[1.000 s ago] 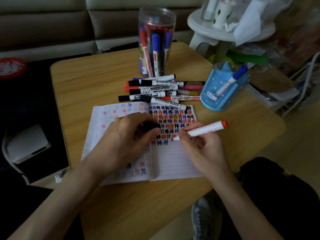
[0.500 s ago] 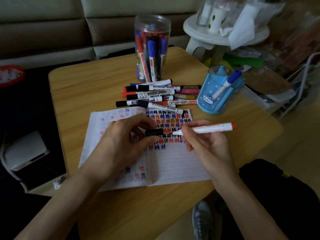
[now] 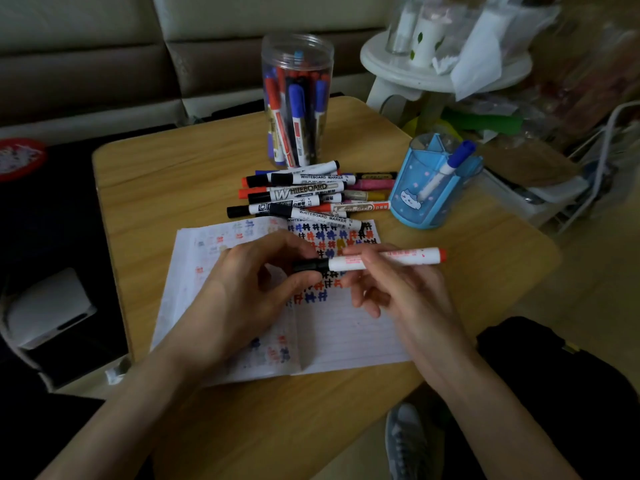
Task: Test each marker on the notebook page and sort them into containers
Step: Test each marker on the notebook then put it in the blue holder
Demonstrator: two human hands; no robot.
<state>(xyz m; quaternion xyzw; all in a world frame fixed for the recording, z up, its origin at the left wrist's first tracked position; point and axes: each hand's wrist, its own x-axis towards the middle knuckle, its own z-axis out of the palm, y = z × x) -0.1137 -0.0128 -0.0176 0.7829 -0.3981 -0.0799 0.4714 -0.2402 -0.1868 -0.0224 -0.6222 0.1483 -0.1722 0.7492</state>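
My right hand (image 3: 398, 289) holds a white marker (image 3: 391, 258) with a red end, level above the open notebook (image 3: 346, 334). My left hand (image 3: 249, 292) pinches the marker's black cap (image 3: 310, 265), which sits on the marker's tip. The notebook page carries rows of black, blue and red test marks. A pile of markers (image 3: 304, 195) lies just beyond the notebook. Behind it stands a clear jar (image 3: 297, 98) holding several markers. A blue pen holder (image 3: 431, 188) to the right holds one blue-capped marker (image 3: 446, 168).
The wooden table (image 3: 156, 188) ends close on the left, with a white device (image 3: 45, 306) on the dark floor there. A white stool (image 3: 433, 71) with cups and clutter stands at the back right. A sofa runs along the back.
My right hand lifted the marker off the page and turned it level. My left hand brought the black cap to the tip, and the cap now sits on it.
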